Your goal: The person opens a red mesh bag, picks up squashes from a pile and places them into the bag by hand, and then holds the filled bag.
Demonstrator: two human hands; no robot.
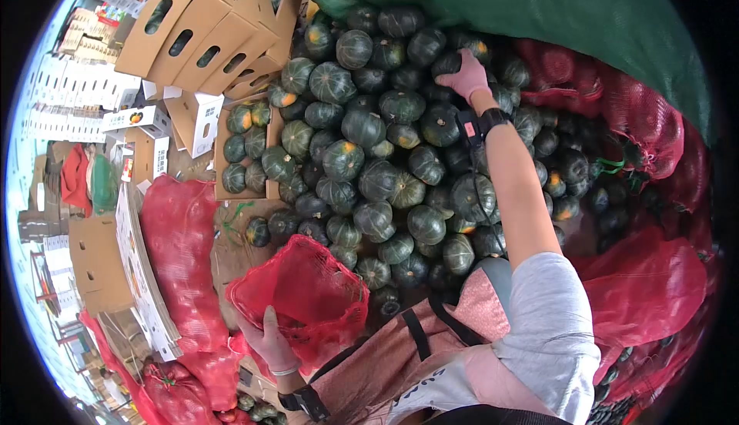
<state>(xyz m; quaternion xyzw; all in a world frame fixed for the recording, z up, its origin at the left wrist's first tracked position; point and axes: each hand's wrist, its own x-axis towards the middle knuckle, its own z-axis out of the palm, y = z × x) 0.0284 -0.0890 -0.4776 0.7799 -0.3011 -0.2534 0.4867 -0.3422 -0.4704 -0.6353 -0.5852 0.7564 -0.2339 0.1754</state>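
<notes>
A big squash heap [364,128] spreads in front of the person [550,309], dark green with a few orange patches. Over the far part of the heap, the right hand [465,78] curves down onto a dark squash [446,63], thumb and fingers spread partway apart; the underside of the hand is hidden from here, so I can't tell whether it has a grip. By the heap's near left edge, the left hand [265,342] pinches the rim of a red mesh bag [300,282] between thumb and fingers, and the bag's mouth gapes wide. A carton [275,128] of squashes sits against the heap's left side, with brown cartons [204,32] beyond. A green sheet [539,9] runs along the heap's far edge, and filled red sacks [647,117] lie to its right.
</notes>
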